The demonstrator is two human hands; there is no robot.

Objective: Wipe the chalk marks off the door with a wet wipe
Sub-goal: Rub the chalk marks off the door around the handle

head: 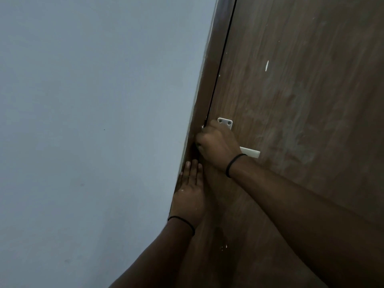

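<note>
The brown wooden door (301,100) fills the right side of the head view. A short white mark (267,65) shows on it, along with faint pale smears further right. My right hand (218,144) lies over the white door latch (250,152), fingers curled round its middle by the dark gap at the door's edge. My left hand (190,192) presses flat on the door frame (209,80) just below, fingers straight. No wet wipe is in sight; a tiny white bit shows at my right fingertips.
A blue-grey wall (93,121) takes up the whole left side. Small white specks (223,247) dot the door low down between my forearms. Each wrist wears a thin black band.
</note>
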